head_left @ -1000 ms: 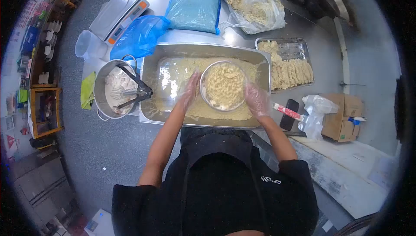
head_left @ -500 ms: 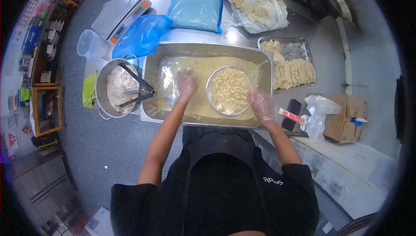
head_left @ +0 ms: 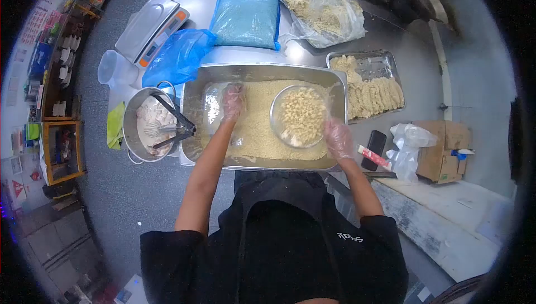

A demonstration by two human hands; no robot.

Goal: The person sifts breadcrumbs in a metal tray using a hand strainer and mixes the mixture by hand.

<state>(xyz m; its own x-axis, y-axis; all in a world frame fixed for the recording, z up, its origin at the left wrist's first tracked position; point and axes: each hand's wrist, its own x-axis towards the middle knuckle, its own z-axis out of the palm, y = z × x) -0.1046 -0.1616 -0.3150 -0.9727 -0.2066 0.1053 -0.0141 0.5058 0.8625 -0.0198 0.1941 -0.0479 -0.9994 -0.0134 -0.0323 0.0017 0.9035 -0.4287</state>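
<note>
A large steel basin point(head_left: 262, 69) holds a layer of pale breadcrumbs point(head_left: 254, 136). My left hand point(head_left: 233, 103), in a clear plastic glove, is inside it at the left edge of the crumbs, by a bare patch of the basin floor. Its fingers point forward and down, with nothing visible held. A round sieve point(head_left: 298, 117) full of lumpy crumbs sits over the right part of the basin; its mesh is hard to make out. My right hand point(head_left: 338, 138), also gloved, is closed on the sieve's right side; the fingertips are partly hidden.
Left stands a pot point(head_left: 151, 122) of pale batter with a whisk. Behind are a scale point(head_left: 148, 30), blue bags point(head_left: 245, 19) and a bag of crumbs point(head_left: 324, 13). At right are a tray point(head_left: 373, 89) of breaded pieces, a phone point(head_left: 374, 150) and a cardboard box point(head_left: 444, 150).
My left hand has moved slightly left and forward and is less blurred. My right hand keeps hold of the sieve. The whole view has shifted a little.
</note>
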